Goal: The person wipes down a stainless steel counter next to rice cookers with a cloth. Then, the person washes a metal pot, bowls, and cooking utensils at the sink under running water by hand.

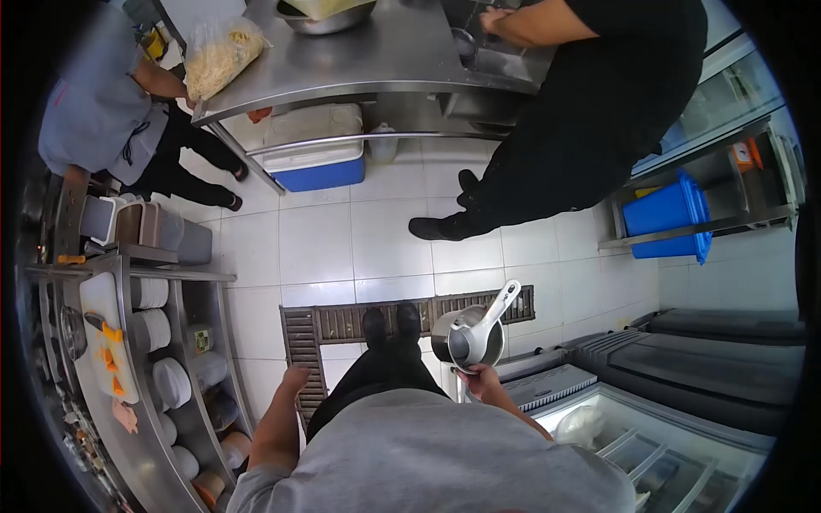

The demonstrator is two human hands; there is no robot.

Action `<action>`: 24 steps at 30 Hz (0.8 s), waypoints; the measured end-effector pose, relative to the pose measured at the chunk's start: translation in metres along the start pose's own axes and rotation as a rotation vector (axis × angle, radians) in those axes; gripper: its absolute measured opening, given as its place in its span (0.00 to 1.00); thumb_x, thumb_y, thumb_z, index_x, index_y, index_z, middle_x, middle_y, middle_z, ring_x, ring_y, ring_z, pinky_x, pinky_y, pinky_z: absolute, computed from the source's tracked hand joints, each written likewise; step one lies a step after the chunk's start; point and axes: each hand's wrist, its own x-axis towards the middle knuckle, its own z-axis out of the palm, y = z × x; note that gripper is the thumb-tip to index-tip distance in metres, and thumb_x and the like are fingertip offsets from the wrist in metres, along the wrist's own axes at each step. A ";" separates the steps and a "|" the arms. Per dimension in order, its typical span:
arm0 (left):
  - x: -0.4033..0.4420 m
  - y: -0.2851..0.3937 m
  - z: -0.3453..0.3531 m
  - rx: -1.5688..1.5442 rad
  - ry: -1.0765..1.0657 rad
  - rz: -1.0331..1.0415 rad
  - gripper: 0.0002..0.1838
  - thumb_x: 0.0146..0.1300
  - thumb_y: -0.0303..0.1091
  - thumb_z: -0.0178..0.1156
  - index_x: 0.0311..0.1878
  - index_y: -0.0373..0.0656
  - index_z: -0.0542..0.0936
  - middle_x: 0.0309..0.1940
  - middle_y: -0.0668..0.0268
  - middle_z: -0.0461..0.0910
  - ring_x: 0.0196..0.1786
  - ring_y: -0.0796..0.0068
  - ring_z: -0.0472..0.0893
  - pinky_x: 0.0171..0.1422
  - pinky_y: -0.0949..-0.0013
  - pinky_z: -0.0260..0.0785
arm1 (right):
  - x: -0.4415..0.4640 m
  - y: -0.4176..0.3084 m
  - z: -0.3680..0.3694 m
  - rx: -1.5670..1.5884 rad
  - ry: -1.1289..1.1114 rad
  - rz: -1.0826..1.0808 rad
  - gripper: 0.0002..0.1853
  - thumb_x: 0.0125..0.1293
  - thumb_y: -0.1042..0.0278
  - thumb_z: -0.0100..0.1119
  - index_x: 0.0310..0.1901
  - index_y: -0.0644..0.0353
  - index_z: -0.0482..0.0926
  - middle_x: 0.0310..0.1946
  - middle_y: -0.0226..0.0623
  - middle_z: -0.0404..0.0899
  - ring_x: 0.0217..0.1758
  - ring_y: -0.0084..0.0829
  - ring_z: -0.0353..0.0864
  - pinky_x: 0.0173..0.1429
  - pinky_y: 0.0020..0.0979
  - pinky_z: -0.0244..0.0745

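My right hand [481, 382] grips a metal pot [443, 327] by its near side and holds it in front of me. A white long-handled scoop [498, 308] rests inside the pot, its handle pointing up and away over the far rim. What else the pot contains is too small to make out. At my left side hangs my left hand [296, 379], its fingers curled in with nothing visible in them. The shelf unit [175, 321] stands to the left of that hand, apart from it.
Left, a cutting board [107, 338] carries orange pieces above stacked plates [152, 329]. A glass-topped freezer [658, 445] is on my right. Ahead stand a steel table [385, 68], a blue-white cooler [316, 150] and two people. A floor grate [299, 342] runs by my feet.
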 end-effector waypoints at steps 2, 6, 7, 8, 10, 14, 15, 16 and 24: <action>0.008 0.031 -0.007 0.390 -0.002 0.327 0.12 0.56 0.40 0.50 0.36 0.45 0.79 0.36 0.55 0.78 0.45 0.51 0.75 0.47 0.58 0.69 | -0.001 0.002 0.002 -0.033 -0.020 0.003 0.19 0.50 0.82 0.41 0.47 0.78 0.61 0.43 0.54 0.71 0.46 0.48 0.75 0.51 0.43 0.76; 0.024 0.083 -0.029 0.008 -0.096 0.099 0.13 0.56 0.41 0.52 0.36 0.43 0.78 0.37 0.54 0.78 0.45 0.54 0.76 0.47 0.58 0.68 | -0.021 0.000 0.001 0.046 0.031 0.006 0.19 0.50 0.82 0.40 0.46 0.79 0.60 0.44 0.56 0.69 0.46 0.51 0.74 0.51 0.44 0.76; 0.022 0.112 -0.049 -0.100 -0.119 -0.055 0.13 0.56 0.42 0.52 0.35 0.42 0.78 0.37 0.54 0.77 0.44 0.54 0.76 0.47 0.58 0.68 | -0.029 -0.003 0.002 0.038 0.050 -0.015 0.20 0.50 0.82 0.40 0.47 0.79 0.59 0.44 0.56 0.69 0.46 0.51 0.73 0.51 0.45 0.76; 0.026 0.121 -0.061 -0.130 -0.083 0.007 0.14 0.56 0.42 0.52 0.35 0.42 0.78 0.37 0.53 0.77 0.43 0.54 0.76 0.46 0.58 0.68 | -0.037 -0.005 0.005 0.030 0.070 -0.035 0.20 0.50 0.82 0.40 0.48 0.80 0.58 0.45 0.56 0.68 0.46 0.52 0.73 0.51 0.45 0.76; 0.032 0.127 -0.076 -0.188 -0.025 0.125 0.15 0.56 0.43 0.52 0.33 0.40 0.77 0.36 0.52 0.77 0.42 0.54 0.76 0.45 0.57 0.68 | -0.040 -0.006 -0.009 0.081 0.026 -0.042 0.22 0.50 0.82 0.39 0.50 0.80 0.56 0.47 0.57 0.66 0.47 0.53 0.73 0.51 0.46 0.76; 0.043 0.104 -0.080 -0.321 0.031 0.026 0.15 0.56 0.43 0.52 0.32 0.39 0.76 0.32 0.55 0.76 0.37 0.56 0.76 0.42 0.58 0.68 | -0.052 -0.006 -0.021 0.026 0.127 -0.037 0.22 0.51 0.81 0.39 0.49 0.81 0.56 0.45 0.58 0.67 0.44 0.52 0.74 0.47 0.44 0.77; 0.056 0.072 -0.067 -0.257 0.040 0.069 0.14 0.56 0.42 0.52 0.33 0.39 0.76 0.31 0.56 0.76 0.35 0.58 0.77 0.41 0.58 0.68 | -0.052 -0.005 -0.023 0.020 0.155 -0.036 0.21 0.51 0.81 0.39 0.49 0.81 0.56 0.44 0.58 0.68 0.43 0.52 0.74 0.45 0.43 0.78; 0.053 0.072 -0.070 -0.193 0.049 0.108 0.14 0.57 0.42 0.51 0.33 0.39 0.76 0.29 0.58 0.77 0.33 0.59 0.77 0.40 0.59 0.68 | -0.051 -0.002 -0.026 0.012 0.183 -0.032 0.21 0.51 0.80 0.39 0.49 0.81 0.57 0.43 0.58 0.68 0.42 0.52 0.75 0.43 0.43 0.79; -0.030 -0.037 -0.072 0.339 -0.068 -0.378 0.17 0.58 0.43 0.49 0.36 0.39 0.80 0.37 0.53 0.79 0.44 0.53 0.77 0.53 0.58 0.66 | 0.039 0.018 -0.072 -0.027 0.164 0.007 0.26 0.49 0.82 0.41 0.54 0.74 0.57 0.40 0.56 0.71 0.37 0.52 0.77 0.36 0.40 0.81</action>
